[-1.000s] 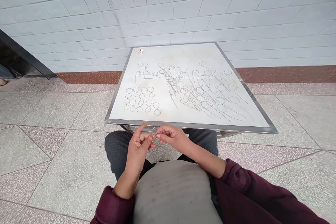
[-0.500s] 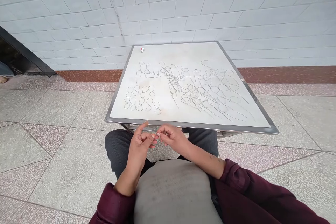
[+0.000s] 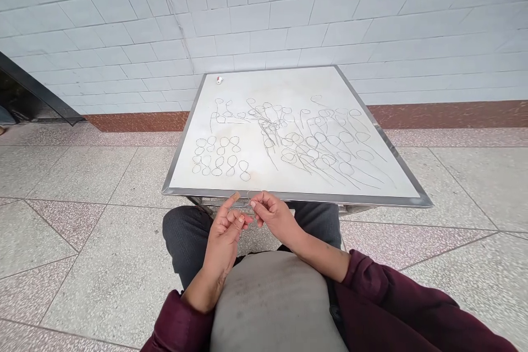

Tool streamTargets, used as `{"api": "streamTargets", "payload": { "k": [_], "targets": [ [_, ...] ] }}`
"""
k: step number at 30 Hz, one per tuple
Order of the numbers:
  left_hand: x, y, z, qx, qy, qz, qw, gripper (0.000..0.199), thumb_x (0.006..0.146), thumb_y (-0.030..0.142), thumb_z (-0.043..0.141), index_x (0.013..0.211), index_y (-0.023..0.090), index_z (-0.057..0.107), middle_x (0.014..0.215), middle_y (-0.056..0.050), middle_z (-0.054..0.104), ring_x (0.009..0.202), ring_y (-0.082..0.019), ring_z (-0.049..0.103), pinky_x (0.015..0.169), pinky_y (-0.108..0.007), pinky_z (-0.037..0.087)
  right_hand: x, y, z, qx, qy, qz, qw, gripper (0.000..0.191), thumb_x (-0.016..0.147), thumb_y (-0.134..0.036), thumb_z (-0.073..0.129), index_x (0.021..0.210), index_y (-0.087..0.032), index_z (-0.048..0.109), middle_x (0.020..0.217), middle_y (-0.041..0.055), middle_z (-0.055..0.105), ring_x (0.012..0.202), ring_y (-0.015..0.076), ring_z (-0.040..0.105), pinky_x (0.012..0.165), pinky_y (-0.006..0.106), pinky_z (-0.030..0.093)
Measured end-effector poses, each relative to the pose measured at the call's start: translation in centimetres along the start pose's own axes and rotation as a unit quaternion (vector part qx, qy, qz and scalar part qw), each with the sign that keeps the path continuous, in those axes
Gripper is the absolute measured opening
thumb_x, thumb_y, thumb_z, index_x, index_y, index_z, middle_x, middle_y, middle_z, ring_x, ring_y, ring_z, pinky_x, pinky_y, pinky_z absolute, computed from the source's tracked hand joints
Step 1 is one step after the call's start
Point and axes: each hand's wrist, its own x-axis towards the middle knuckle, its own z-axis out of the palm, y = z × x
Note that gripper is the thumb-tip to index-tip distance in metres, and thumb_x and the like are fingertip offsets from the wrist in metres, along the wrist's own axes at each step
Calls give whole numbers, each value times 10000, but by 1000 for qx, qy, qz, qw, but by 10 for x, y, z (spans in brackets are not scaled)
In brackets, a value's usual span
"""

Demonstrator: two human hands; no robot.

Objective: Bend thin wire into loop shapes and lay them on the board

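Thin wire shows as a small curve between my two hands, just in front of the table's near edge. My left hand pinches it between thumb and fingers, with the index finger stretched up. My right hand is closed on the same wire from the other side, fingertips a little apart from the left ones. Much of the wire is hidden by the fingers. Beyond my hands, figure-eight wire pieces lie in rows on the table's left. Wires with a single loop and a long tail lie heaped in the middle and right.
The white table has a grey metal rim and stands near the tiled wall. A small white and red object sits at its far left corner. My knees are under the near edge. A dark opening is at far left.
My right hand has drawn slightly away from my left, opening a small gap between the fingertips. More of the wire shows above them. The view has shifted slightly.
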Motion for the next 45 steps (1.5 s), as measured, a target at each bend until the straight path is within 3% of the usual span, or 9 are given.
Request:
{"api": "streamTargets", "payload": {
  "k": [3, 6, 12, 21, 24, 30, 38, 45],
  "targets": [
    [-3, -1, -3, 64, -22, 32, 997, 496, 849, 296, 627, 1326, 233, 506, 758, 3, 635, 749, -132, 562, 719, -246, 403, -1, 1, 2, 3, -13, 7, 1000, 235, 823, -434, 573, 794, -202, 551, 564, -61, 513, 452, 103, 518, 492, 246, 419],
    [-5, -3, -4, 91, -24, 48, 994, 484, 874, 298, 594, 1342, 235, 486, 797, -8, 658, 766, -134, 555, 754, -256, 396, -1, 1, 3, 22, -15, 14, 1000, 253, 813, -451, 576, 795, -201, 541, 551, -68, 496, 444, 101, 505, 483, 245, 413],
    [-4, -6, 4, -17, 11, 41, 999, 485, 873, 301, 604, 1336, 264, 464, 865, -12, 679, 886, -139, 594, 884, -283, 397, 0, -3, 7, 55, 8, 2, 998, 288, 806, -491, 583, 816, -210, 518, 572, -73, 486, 423, 89, 450, 457, 243, 376],
    [-11, -5, -5, 76, -52, 53, 994, 487, 884, 288, 580, 1350, 226, 453, 815, -15, 670, 885, -178, 626, 974, -371, 387, -2, 7, 6, 71, -41, 5, 997, 249, 815, -433, 593, 812, -192, 529, 554, -72, 477, 496, 106, 503, 539, 255, 413],
    [-12, -8, -8, 89, -41, 39, 994, 492, 879, 282, 590, 1348, 215, 457, 835, -22, 681, 903, -174, 624, 975, -358, 380, 0, 11, 5, 51, -47, 3, 998, 239, 833, -423, 579, 820, -188, 536, 555, -73, 484, 482, 95, 488, 536, 246, 392],
    [-11, -8, -7, -23, 8, 6, 1000, 534, 832, 255, 661, 1330, 224, 468, 831, -9, 696, 910, -155, 629, 962, -343, 389, 4, 6, 4, 42, -43, 3, 998, 259, 837, -447, 573, 823, -191, 538, 588, -71, 488, 468, 85, 493, 514, 232, 390],
    [-5, -8, -6, 17, 47, 22, 999, 486, 813, 287, 683, 1269, 215, 530, 809, -4, 675, 858, -146, 620, 797, -273, 437, 1, 8, 0, 11, -82, 10, 997, 237, 849, -438, 563, 850, -202, 545, 622, -54, 517, 447, 83, 478, 456, 227, 414],
    [-5, -4, -4, 46, 68, 15, 996, 462, 800, 266, 690, 1236, 193, 555, 827, -20, 686, 766, -126, 616, 742, -259, 449, -1, 4, -4, 85, -131, 11, 988, 350, 866, -534, 520, 916, -196, 595, 803, 8, 524, 708, 128, 537, 520, 226, 492]
  ]
}}
